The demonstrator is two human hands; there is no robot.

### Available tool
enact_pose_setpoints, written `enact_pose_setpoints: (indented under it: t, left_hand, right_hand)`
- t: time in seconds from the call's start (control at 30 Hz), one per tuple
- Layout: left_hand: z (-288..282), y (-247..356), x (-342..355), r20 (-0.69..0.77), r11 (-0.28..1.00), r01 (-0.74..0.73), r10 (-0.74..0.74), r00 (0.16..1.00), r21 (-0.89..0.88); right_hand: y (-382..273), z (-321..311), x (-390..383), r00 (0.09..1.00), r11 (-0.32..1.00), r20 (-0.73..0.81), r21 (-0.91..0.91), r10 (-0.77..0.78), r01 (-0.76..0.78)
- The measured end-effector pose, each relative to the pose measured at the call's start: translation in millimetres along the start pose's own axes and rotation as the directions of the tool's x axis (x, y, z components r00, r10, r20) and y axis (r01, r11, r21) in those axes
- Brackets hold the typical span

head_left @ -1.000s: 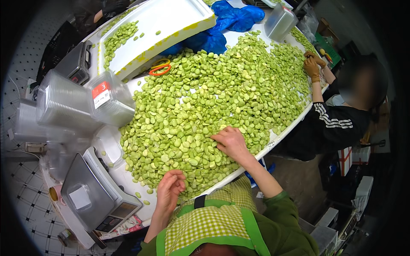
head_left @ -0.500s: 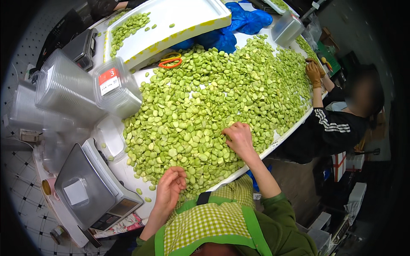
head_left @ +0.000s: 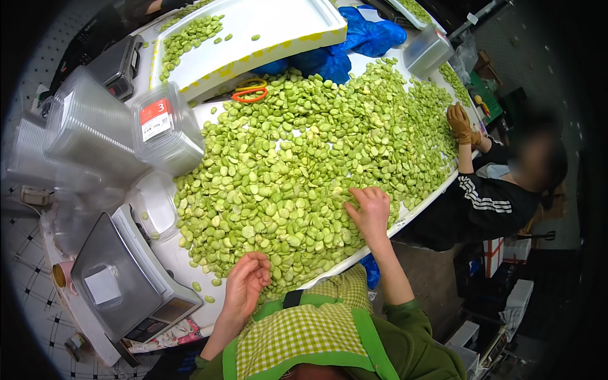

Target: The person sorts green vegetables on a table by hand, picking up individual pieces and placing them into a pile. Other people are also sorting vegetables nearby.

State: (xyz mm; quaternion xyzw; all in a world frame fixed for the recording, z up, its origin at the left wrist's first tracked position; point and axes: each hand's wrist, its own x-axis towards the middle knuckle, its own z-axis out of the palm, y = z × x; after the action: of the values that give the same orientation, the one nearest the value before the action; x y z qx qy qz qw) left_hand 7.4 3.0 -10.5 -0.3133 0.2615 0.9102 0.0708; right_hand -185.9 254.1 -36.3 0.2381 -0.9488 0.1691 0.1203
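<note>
A wide heap of shelled green broad beans covers the middle of the white table. At its near edge my left hand is held palm inward, its fingers curled; whatever lies inside them is hidden. Over the near right part of the heap, my right hand reaches with thumb and forefinger apart, the fingertips just above or touching the beans. I see no bean between them. Both hands are bare.
To the left stand a scale, stacked clear plastic tubs and a labelled tub. Orange-handled scissors lie by a white foam tray. Blue plastic bags sit behind. At right, another person's gloved hands touch the heap.
My right hand has shifted right over the beans, its thumb and forefinger now apart. My left hand stays curled at the near edge. The other person's gloved hands have moved slightly nearer.
</note>
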Motion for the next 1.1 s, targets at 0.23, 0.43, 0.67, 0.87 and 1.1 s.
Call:
enact_pose_setpoints:
  t: [0.23, 0.43, 0.67, 0.87, 1.1]
  left_hand:
    - [9.1, -1.9, 2.5, 0.013, 0.999, 0.034, -0.034, 0.999, 0.011]
    - [6.2, -6.6, 2.5, 0.023, 0.999, 0.044, -0.044, 0.999, -0.029]
    - [7.5, -5.4, 1.5, 0.032, 0.999, 0.027, -0.026, 0.999, -0.034]
    - [17.0, -3.7, 4.6, 0.051, 0.998, 0.064, -0.065, 0.997, 0.012]
    - [38.9, -21.0, 23.3, 0.197, 0.969, 0.248, -0.242, 0.950, -0.005]
  right_hand:
    - [-19.2, 23.1, 3.1, 0.973, 0.971, 0.017, -0.048, -0.232, 0.233]
    - [-21.3, 26.2, 10.9, 0.951, 0.965, 0.216, -0.097, -0.220, 0.245]
    - [-20.4, 29.4, 18.0, 0.942, 0.964, 0.272, -0.123, -0.194, 0.234]
    - [-3.0, 4.8, 18.1, 0.970, 0.972, 0.189, 0.206, -0.151, 0.111]
    - [-59.5, -51.0, -8.0, 0.949, 0.764, 0.240, 0.645, -0.206, 0.002]
